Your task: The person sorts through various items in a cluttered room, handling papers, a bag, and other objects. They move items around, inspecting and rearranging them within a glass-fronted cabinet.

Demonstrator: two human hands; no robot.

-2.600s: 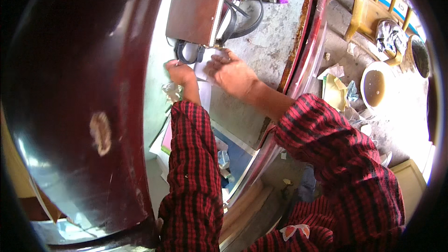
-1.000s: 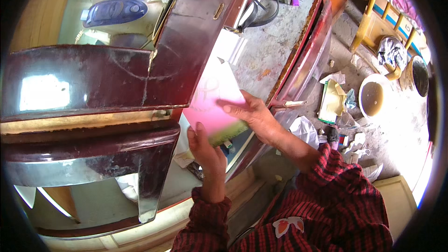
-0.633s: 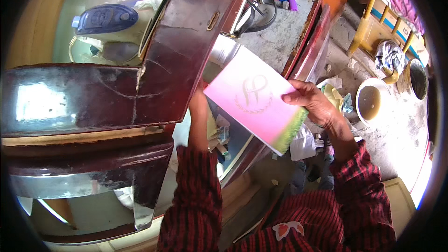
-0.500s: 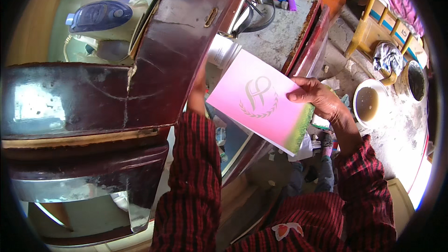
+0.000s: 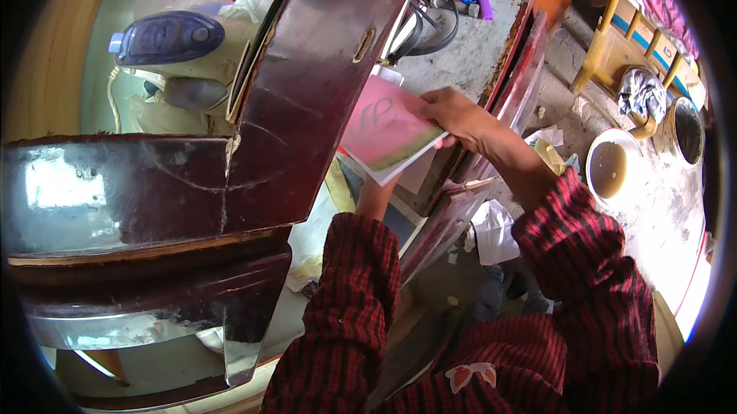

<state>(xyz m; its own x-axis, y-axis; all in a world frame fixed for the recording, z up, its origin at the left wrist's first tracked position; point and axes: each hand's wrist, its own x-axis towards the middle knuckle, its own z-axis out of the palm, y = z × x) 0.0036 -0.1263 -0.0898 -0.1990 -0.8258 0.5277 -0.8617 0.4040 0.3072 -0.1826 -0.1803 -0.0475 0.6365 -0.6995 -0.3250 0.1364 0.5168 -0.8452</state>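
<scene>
Booklet (image 5: 390,136), pink shading to green at its near end, tilts above the surface (image 5: 430,75) of a worn dark red cabinet (image 5: 295,80), its cover facing up. Picking it up looks done: it is held in the air, though not yet set down, and its cover appears closed. The right hand (image 5: 463,121) has hold of it, fingers closed on the right edge with no visible gap. That forearm slants in from the lower right, the back of the hand mostly uppermost.

The left hand (image 5: 381,188) reaches up beneath the booklet, with little but its wrist end in sight; whether it grips anything, or how far its fingers are spread, cannot be told. Both sleeves are red-and-black striped.

Just beyond the booklet, black belts (image 5: 437,47) and a purple item (image 5: 484,2) lie on the surface, apart from both hands. An iron (image 5: 172,36) sits across the cabinet's panel to the left. To the right, a white bucket (image 5: 611,168) of brownish liquid stands on the floor (image 5: 641,218) near a wooden chair (image 5: 591,49).
</scene>
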